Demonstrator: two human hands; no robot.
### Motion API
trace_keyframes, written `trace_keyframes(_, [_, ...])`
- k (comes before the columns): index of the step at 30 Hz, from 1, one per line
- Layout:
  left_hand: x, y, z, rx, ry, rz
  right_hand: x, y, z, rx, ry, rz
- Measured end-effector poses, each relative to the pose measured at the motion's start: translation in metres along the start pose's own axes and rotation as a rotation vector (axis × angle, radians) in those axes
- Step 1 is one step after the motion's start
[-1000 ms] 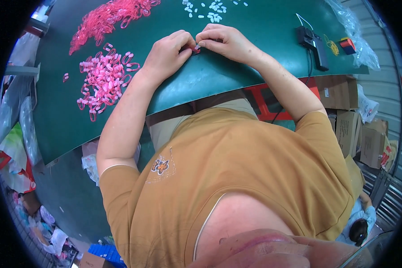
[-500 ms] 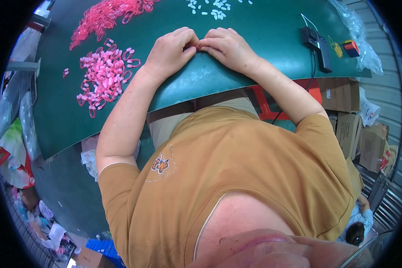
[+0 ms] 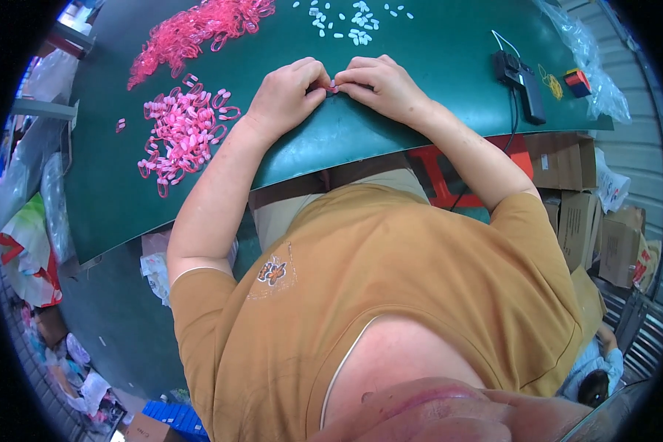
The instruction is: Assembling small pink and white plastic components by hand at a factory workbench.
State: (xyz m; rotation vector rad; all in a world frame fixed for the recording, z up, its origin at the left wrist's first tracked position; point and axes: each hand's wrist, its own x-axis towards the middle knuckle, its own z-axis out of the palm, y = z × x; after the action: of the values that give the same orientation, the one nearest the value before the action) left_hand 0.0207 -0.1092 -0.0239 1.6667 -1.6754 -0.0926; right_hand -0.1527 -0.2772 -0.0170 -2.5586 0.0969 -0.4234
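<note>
My left hand (image 3: 287, 99) and my right hand (image 3: 384, 90) meet above the near part of the green table (image 3: 435, 59). Their fingertips pinch a small pink piece (image 3: 334, 86) between them, mostly hidden by the fingers. Left of my left forearm lies a heap of pink loops with pale pink bead-like pieces on them (image 3: 184, 136). Beyond it is a larger pile of plain, glossy pink loops (image 3: 199, 33). Small white oval pieces (image 3: 361, 35) are scattered past my hands.
A black power strip (image 3: 527, 92) with a cord lies to the right. Near it are yellow rubber bands (image 3: 551, 82), a small red and dark block (image 3: 577, 82) and clear plastic wrap (image 3: 593, 66). Cardboard boxes (image 3: 563, 160) and a red stool (image 3: 438, 177) stand below the table's edge.
The whole view has shifted slightly, so the table and piles appear a little lower and farther right. Both hands stay together, fingertips pinched, with slightly changed finger positions.
</note>
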Motion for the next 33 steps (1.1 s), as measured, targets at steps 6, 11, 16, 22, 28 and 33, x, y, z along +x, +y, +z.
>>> trace_keyframes(6, [0.000, -0.002, 0.000, 0.005, 0.007, 0.002, 0.007, -0.004, 0.000, -0.232, -0.081, -0.138])
trace_keyframes(11, [0.001, -0.007, 0.001, 0.006, 0.016, 0.015, 0.007, -0.012, 0.003, -0.414, -0.037, -0.203])
trace_keyframes(16, [-0.001, -0.009, 0.003, -0.100, 0.012, -0.045, 0.005, -0.012, 0.009, -0.434, 0.023, -0.242])
trace_keyframes(22, [0.000, -0.005, -0.004, -0.178, 0.026, -0.170, 0.028, 0.012, -0.007, 0.183, 0.118, 0.065])
trace_keyframes(28, [-0.006, -0.026, 0.007, 0.032, -0.054, 0.001, 0.099, -0.037, 0.004, 0.269, -0.028, -0.094])
trace_keyframes(33, [-0.017, -0.020, 0.008, 0.209, -0.109, -0.127, 0.153, -0.097, 0.042, 0.199, -0.300, -0.166])
